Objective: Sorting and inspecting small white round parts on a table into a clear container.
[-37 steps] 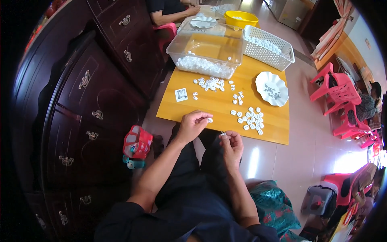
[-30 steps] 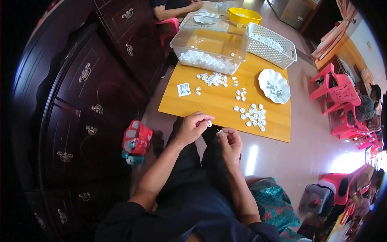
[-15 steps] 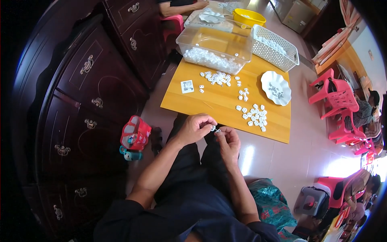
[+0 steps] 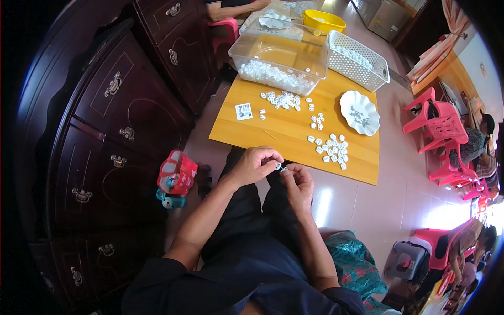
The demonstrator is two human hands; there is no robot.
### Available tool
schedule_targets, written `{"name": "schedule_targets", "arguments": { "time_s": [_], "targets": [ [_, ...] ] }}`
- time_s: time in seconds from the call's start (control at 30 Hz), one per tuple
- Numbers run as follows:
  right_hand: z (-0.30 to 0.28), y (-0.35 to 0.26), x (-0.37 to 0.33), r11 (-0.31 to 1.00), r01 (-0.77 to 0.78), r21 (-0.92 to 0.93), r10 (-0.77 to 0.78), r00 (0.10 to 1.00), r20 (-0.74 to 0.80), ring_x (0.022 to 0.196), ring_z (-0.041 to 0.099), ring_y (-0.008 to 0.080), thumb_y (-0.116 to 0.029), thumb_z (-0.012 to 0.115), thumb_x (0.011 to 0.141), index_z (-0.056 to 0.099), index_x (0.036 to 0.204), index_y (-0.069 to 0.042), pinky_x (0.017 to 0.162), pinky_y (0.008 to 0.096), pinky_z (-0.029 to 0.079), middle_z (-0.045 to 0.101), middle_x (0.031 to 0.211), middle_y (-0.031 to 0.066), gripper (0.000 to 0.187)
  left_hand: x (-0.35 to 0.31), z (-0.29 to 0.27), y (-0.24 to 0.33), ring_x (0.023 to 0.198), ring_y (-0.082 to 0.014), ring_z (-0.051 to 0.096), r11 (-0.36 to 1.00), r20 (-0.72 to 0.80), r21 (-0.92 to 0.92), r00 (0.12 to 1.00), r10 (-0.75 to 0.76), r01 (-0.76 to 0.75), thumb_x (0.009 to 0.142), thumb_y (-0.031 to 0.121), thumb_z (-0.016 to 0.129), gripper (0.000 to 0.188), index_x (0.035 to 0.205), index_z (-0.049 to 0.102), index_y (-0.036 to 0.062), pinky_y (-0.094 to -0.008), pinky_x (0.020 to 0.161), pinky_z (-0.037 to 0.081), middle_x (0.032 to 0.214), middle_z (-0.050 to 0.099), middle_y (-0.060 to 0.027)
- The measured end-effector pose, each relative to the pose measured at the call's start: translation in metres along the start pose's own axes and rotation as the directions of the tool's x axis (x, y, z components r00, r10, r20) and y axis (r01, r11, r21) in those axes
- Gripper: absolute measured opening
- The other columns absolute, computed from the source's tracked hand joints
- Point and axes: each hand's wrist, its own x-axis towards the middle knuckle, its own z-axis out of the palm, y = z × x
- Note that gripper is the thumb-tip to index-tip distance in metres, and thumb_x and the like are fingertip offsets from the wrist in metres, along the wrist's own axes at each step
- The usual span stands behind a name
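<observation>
- Small white plastic piece (image 4: 279, 167): pinched between the fingertips of the left hand (image 4: 255, 164) and right hand (image 4: 298, 181), held over the lap, just at 6 o'clock of the wooden table's near edge; its details are too small to tell.

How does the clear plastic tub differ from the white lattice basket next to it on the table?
The clear plastic tub has smooth see-through walls; the white lattice basket has opaque, perforated walls. The tub sits toward the table's left, the basket toward its right. The tub looks larger and deeper than the basket. Both are rectangular, open-topped, hold small white pieces, and stand at the far end of the yellow wooden table.
</observation>
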Motion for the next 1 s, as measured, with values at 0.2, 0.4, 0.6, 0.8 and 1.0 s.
{"name": "schedule_targets", "arguments": {
  "time_s": [0.2,0.4,0.6,0.8,1.0],
  "targets": [
    [0.0,0.005,0.002,1.0,0.019,-0.015,-0.019,1.0,0.006,0.078,0.063,0.0062,-0.003,0.066,0.094,0.064,0.105,0.001,0.072,0.0212,0.051,0.07,0.086,0.0027,0.011,0.001,-0.001,0.0,0.064,-0.0059,0.056,0.999,0.008,-0.021,0.999,-0.044,0.044,0.084,-0.003,0.061,0.011,0.09,0.069,-0.0028,-0.0231,0.058,0.045,0.074,0.064,-0.002],
    [0.0,0.005,0.001,1.0,0.008,-0.021,-0.008,1.0,0.0,0.078,0.064,0.0065,-0.003,0.067,0.094,0.065,0.104,0.002,0.072,0.0214,0.051,0.071,0.086,0.0031,0.012,0.001,-0.001,-0.002,0.065,-0.0057,0.056,0.998,0.015,-0.021,0.998,-0.06,0.061,0.084,-0.002,0.061,0.01,0.091,0.069,-0.0028,-0.0234,0.058,0.045,0.074,0.064,-0.0021],
    [-0.002,0.005,0.0,0.998,0.013,-0.06,-0.014,1.0,-0.007,0.077,0.064,0.0065,-0.005,0.067,0.094,0.065,0.104,0.002,0.071,0.0215,0.051,0.071,0.085,0.0032,0.012,0.001,0.0,-0.001,0.064,-0.0056,0.056,0.999,0.018,0.005,0.999,-0.045,0.045,0.084,-0.002,0.061,0.01,0.09,0.069,-0.0028,-0.0236,0.058,0.045,0.074,0.064,-0.0021],
    [-0.003,0.006,0.0,0.998,0.007,-0.059,-0.008,1.0,-0.016,0.077,0.064,0.0065,-0.005,0.068,0.093,0.065,0.103,0.002,0.071,0.0215,0.051,0.071,0.085,0.0036,0.012,0.001,0.001,-0.003,0.063,-0.0056,0.054,0.999,0.036,-0.023,0.998,-0.048,0.049,0.084,-0.002,0.061,0.01,0.09,0.069,-0.003,-0.0234,0.057,0.044,0.073,0.062,-0.0019],
    [-0.005,0.01,0.0,0.999,0.001,-0.045,-0.001,1.0,-0.017,0.077,0.064,0.0064,-0.005,0.068,0.093,0.066,0.104,0.002,0.071,0.0213,0.051,0.071,0.085,0.0037,0.013,0.002,0.003,-0.006,0.063,-0.0056,0.054,0.998,0.031,-0.021,0.998,-0.055,0.056,0.085,-0.002,0.061,0.01,0.09,0.069,-0.0035,-0.0234,0.057,0.044,0.073,0.063,-0.0019]
  ]
}}
